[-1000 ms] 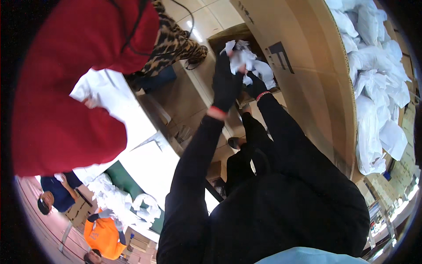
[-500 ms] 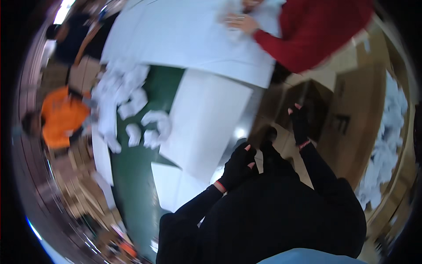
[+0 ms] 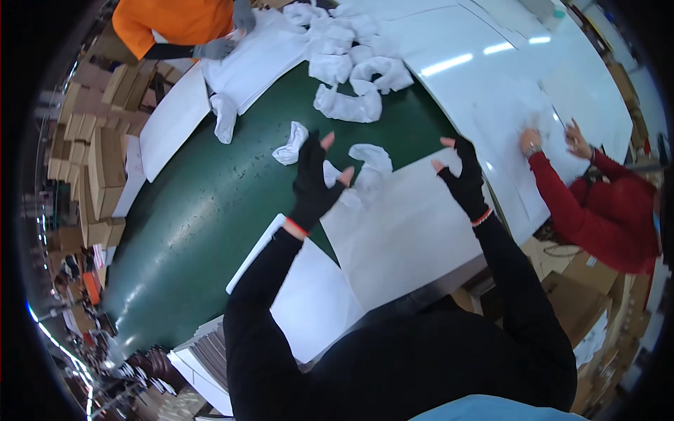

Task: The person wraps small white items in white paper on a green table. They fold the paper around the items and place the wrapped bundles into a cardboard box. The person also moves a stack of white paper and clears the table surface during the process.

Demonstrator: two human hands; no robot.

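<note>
Both my hands wear black fingerless gloves and are raised over the work surface with nothing in them. My left hand [image 3: 316, 179] has its thumb and fingers apart, just left of a curved, crumpled white bundle [image 3: 375, 167] that it partly hides. A smaller white bundle [image 3: 286, 153] lies on the green surface [image 3: 196, 210] beyond that hand. My right hand [image 3: 467, 179], also open, is above the right edge of a large pale board [image 3: 393, 235]. From this view I cannot tell whether my left fingers touch the bundle.
More white bundles [image 3: 347, 105] are heaped at the far side. A person in orange [image 3: 172, 24] with grey gloves works by white sheets [image 3: 256, 56]. Another in red [image 3: 597, 210] leans over a white table [image 3: 505, 91]. Cardboard boxes [image 3: 105, 175] are stacked left; a white sheet [image 3: 312, 302] lies near.
The view has turned left toward the green surface. My hands have come up from near my body and the box on the right, and now reach forward over the boards.
</note>
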